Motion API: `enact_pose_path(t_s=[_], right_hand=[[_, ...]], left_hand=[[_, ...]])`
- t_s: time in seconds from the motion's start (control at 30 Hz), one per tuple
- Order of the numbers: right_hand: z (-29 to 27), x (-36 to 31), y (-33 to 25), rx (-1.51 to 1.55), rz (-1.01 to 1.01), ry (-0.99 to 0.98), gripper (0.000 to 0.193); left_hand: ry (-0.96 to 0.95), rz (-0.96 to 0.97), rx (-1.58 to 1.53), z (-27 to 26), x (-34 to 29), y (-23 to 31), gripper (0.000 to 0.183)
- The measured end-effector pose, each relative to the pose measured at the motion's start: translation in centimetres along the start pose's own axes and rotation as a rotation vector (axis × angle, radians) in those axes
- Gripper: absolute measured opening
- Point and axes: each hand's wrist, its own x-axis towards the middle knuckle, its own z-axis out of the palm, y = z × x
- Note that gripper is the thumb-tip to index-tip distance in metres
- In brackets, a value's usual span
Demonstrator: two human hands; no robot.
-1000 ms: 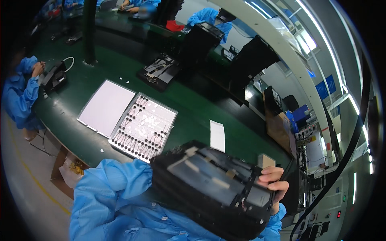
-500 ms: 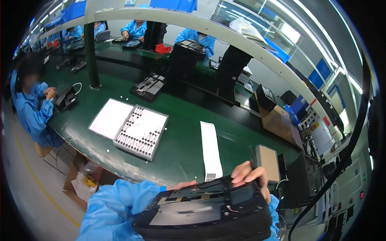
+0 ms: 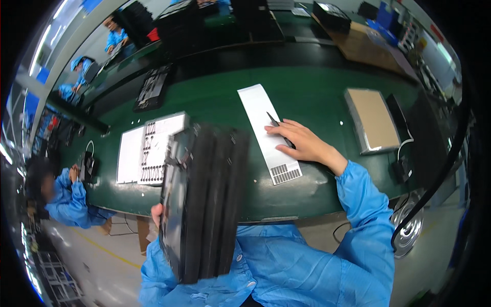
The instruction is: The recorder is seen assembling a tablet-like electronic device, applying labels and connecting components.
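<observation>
My left hand (image 3: 156,215) grips a stack of black trays (image 3: 207,204), tipped up on edge in front of my chest. Only a few fingertips show at the stack's left side; the rest of the hand is hidden. A device with a glossy dark face sits against the left-facing side, smeared by motion. My right hand (image 3: 305,145) is over the white label strip (image 3: 254,105), with dark tweezers (image 3: 273,119) between thumb and fingers, tip pointing away from me. Small grey labels (image 3: 285,174) fill the strip's near end.
On the left lies a clear case (image 3: 179,122) holding rows of small black parts with leads, beside a white sheet (image 3: 131,153). An open device (image 3: 152,88) lies behind. A tan-topped box (image 3: 376,120) stands right. A co-worker in blue (image 3: 71,197) sits far left.
The black stack has swung from lying nearly flat to standing on edge, moving left. My right hand has left it and reached over the label strip, where tweezers now show. The view has tilted down.
</observation>
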Motion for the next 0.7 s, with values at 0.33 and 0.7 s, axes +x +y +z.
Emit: enact_pose_path(t_s=[0.33, 0.7], right_hand=[[-0.7, -2.3, 1.0, -0.002, 0.083, 0.166, 0.035], [-0.7, -2.4, 1.6, 0.061, 0.081, 0.557, 0.010]], left_hand=[[0.282, -0.156, 0.216, 5.5, 6.5, -2.1, 0.043], [0.335, -0.066, 0.703, 8.6, 7.2, -3.2, 0.058]])
